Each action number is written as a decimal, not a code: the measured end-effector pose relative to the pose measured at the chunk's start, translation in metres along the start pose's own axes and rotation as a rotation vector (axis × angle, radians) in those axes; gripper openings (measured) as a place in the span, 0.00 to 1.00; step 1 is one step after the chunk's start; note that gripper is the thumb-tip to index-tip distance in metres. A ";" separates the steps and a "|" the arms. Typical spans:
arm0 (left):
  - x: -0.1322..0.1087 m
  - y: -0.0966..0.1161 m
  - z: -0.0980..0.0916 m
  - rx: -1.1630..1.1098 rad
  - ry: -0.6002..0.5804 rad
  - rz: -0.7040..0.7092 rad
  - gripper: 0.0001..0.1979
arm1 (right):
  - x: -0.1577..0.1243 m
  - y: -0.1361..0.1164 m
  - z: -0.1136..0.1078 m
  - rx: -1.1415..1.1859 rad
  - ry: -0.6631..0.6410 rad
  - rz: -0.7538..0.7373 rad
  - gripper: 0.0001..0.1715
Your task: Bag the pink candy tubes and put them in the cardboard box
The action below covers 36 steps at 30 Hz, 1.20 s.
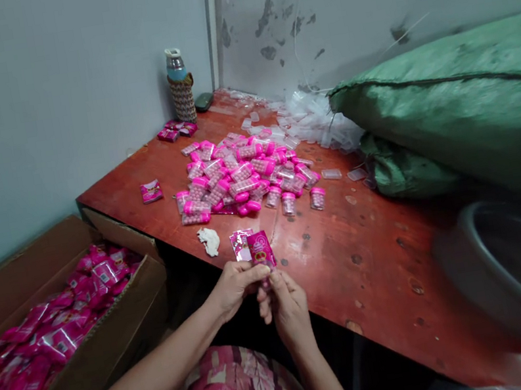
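Note:
At the table's near edge, my left hand (236,287) is closed, its thumb and fingers pinching the lower end of a shiny pink sachet (260,247). My right hand (288,300) meets it there, its fingers curled round what looks like a small bottle of pink balls (266,283), mostly hidden by the fingers. Just behind the held sachet lies another printed packet (239,244), on the table. Beyond my hands spreads a heap of small clear bottles (241,173) with bright pink caps and pink balls inside. A crumpled white tissue (209,241) lies left of the packets.
A cardboard box (132,309) full of pink sachets (57,322) stands at the left. On the red table (347,234) are a single sachet (151,191), a flask in a knitted sleeve (182,95) and clear plastic pieces (308,120). Green sacks (453,89) and a grey basin (480,251) occupy the right.

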State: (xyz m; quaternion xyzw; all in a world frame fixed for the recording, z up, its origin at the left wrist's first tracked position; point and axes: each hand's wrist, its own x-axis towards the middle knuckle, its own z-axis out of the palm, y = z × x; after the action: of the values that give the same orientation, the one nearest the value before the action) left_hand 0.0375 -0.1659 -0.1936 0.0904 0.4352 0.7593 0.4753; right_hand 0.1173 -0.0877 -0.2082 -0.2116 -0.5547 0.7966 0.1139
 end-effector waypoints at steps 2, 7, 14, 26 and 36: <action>-0.001 -0.003 -0.001 -0.018 0.006 0.010 0.13 | 0.000 -0.001 0.000 -0.020 0.006 -0.015 0.16; -0.002 -0.001 -0.003 -0.084 0.216 0.065 0.11 | -0.001 0.000 -0.006 0.003 -0.083 -0.044 0.14; -0.014 -0.003 0.003 -0.068 0.204 0.111 0.10 | 0.010 0.002 0.000 0.063 -0.065 -0.058 0.10; -0.033 0.028 -0.051 0.470 0.748 0.656 0.18 | 0.015 -0.001 -0.009 -0.111 -0.042 -0.032 0.12; 0.029 -0.005 -0.046 1.585 0.495 0.731 0.13 | 0.015 -0.011 -0.016 -0.253 -0.015 -0.054 0.15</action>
State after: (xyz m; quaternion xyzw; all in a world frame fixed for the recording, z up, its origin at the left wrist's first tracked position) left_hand 0.0002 -0.1688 -0.2336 0.3577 0.8641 0.3386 -0.1037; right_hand 0.1112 -0.0644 -0.2062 -0.2033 -0.6571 0.7184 0.1035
